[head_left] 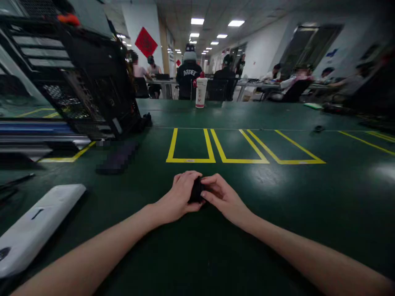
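A small black object (pixel 196 190) is held between my two hands just above the green table (pixel 277 197), in front of the yellow tape outlines. My left hand (pixel 180 195) wraps round it from the left, with the fingers over its top and the thumb below. From the right, my right hand (pixel 224 197) pinches its side with thumb and index finger. The fingers cover much of the object, so its exact shape cannot be made out.
A white device (pixel 40 224) lies at the left, with a dark phone-like item (pixel 117 158) beyond it. Behind stands a black computer case (pixel 95 82). A white cup (pixel 201 93) is at the far edge. Several people sit in the background.
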Available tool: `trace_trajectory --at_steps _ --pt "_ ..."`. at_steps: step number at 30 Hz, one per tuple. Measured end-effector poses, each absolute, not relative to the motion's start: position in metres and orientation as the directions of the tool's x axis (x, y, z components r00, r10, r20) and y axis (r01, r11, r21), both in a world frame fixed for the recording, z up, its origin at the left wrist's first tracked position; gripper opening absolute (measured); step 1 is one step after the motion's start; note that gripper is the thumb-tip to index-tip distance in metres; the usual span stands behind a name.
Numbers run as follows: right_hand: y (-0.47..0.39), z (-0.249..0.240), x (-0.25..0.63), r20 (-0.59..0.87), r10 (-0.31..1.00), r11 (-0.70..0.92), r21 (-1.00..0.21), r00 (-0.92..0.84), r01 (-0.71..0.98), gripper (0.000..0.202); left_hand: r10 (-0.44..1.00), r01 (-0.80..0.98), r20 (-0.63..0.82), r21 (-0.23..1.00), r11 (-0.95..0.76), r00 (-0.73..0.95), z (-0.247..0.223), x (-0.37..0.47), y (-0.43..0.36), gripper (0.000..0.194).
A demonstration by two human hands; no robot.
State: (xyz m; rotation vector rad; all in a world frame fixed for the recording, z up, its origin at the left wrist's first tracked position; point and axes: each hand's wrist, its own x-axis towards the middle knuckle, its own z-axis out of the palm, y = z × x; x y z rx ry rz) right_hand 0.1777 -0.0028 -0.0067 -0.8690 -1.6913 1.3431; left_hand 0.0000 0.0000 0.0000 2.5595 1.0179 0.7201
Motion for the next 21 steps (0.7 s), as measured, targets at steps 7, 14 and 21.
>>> trace_trajectory --at_steps 7,14,21 --pt "-0.009 -0.002 0.180 0.142 0.864 0.215 -0.971 -0.483 0.099 0.030 0.716 0.545 0.284 0.491 -0.680 0.638 0.011 0.000 -0.001 0.057" --pt "-0.008 -0.001 0.179 0.150 0.870 0.186 -0.982 -0.470 0.032 0.019 0.724 0.547 0.271 0.504 -0.668 0.635 0.013 -0.002 -0.002 0.056" --pt "-0.010 0.002 0.181 0.088 0.873 0.169 -0.977 -0.480 0.128 0.032 0.715 0.540 0.269 0.502 -0.676 0.646 0.016 -0.002 -0.003 0.055"
